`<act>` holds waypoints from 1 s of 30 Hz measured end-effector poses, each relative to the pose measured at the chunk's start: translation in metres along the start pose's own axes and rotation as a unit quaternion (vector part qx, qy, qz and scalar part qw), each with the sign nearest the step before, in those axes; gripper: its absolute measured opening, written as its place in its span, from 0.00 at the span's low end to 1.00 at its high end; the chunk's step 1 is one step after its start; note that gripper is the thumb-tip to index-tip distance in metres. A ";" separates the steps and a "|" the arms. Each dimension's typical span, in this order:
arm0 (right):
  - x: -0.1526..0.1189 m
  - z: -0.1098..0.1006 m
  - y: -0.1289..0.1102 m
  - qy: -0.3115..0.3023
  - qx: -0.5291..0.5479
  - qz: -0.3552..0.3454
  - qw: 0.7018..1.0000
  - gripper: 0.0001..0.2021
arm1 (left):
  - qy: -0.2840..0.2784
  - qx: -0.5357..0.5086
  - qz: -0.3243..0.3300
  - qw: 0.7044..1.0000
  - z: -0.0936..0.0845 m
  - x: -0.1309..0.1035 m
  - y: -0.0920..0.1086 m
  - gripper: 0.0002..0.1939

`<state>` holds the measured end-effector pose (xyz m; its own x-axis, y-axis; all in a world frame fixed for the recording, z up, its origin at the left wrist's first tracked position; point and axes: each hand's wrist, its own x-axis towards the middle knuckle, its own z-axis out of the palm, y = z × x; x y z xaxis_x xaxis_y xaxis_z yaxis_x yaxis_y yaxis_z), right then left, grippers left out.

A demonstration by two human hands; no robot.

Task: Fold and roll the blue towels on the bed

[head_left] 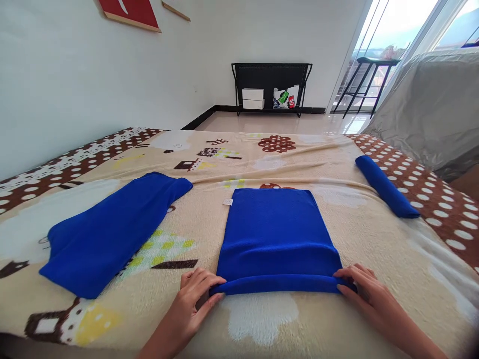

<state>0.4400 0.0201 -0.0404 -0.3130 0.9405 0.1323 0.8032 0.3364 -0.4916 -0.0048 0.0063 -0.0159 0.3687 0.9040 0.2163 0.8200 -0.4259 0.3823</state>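
A blue towel (275, 224) lies spread in front of me on the patterned blanket (262, 319), a small white tag on its left edge. Its near edge is turned over into a narrow roll. My left hand (194, 296) pinches the left end of that roll between thumb and fingers. At the opposite end, my right hand (361, 289) grips the roll the same way. A low wrinkle crosses the cloth just beyond the roll. To the left rests another blue towel (112, 232), loosely laid and uneven. A rolled blue towel (387, 187) sits at the right.
The blanket has brown polka-dot borders on both sides. Beyond the bed, a black rack (272, 80) holds white boxes (253, 98) and a printed bag (286, 97). A black stool (368, 82) stands by the window, near a grey-covered piece (437, 99). White wall rises at left.
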 end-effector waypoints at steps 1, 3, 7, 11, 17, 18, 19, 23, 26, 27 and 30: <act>0.000 0.000 0.001 -0.006 0.003 0.005 1.000 0.13 | -0.012 -0.009 -0.019 1.000 -0.001 0.001 0.000 0.08; 0.000 0.002 0.004 -0.010 -0.015 0.002 1.000 0.12 | -0.024 -0.008 -0.047 0.999 -0.001 0.003 0.001 0.07; 0.007 0.021 -0.013 0.115 -0.175 -0.002 0.978 0.11 | 0.088 0.123 -0.083 0.985 0.020 0.012 0.026 0.09; 0.031 0.055 -0.074 0.143 -0.209 -0.098 0.962 0.23 | 0.188 0.187 -0.035 0.964 0.063 0.039 0.083 0.18; 0.044 0.068 -0.083 0.050 -0.178 -0.133 0.974 0.27 | 0.042 0.180 0.058 0.981 0.072 0.049 0.078 0.26; 0.038 0.064 -0.070 0.062 -0.189 -0.102 0.975 0.28 | 0.028 0.187 0.040 0.981 0.065 0.042 0.064 0.28; 0.032 0.059 -0.056 0.075 -0.197 -0.074 0.975 0.29 | 0.019 0.194 0.017 0.981 0.057 0.035 0.049 0.30; 0.013 0.045 -0.025 0.098 -0.229 -0.026 0.968 0.30 | 0.052 0.225 -0.044 0.972 0.038 0.015 0.021 0.29; 0.020 0.049 -0.046 0.127 -0.258 -0.025 0.957 0.28 | 0.105 0.243 -0.034 0.964 0.042 0.025 0.046 0.28; 0.026 0.052 -0.058 0.134 -0.259 -0.036 0.956 0.28 | 0.107 0.240 -0.006 0.965 0.046 0.032 0.059 0.28; 0.047 0.061 -0.088 0.096 -0.227 -0.124 0.961 0.28 | 0.043 0.199 0.112 0.973 0.059 0.054 0.091 0.27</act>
<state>0.3237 0.0319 -0.0431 -0.4585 0.8055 0.3754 0.8684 0.4959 -0.0034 0.1154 0.0191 -0.0224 0.5331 0.7766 0.3358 0.8344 -0.5483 -0.0567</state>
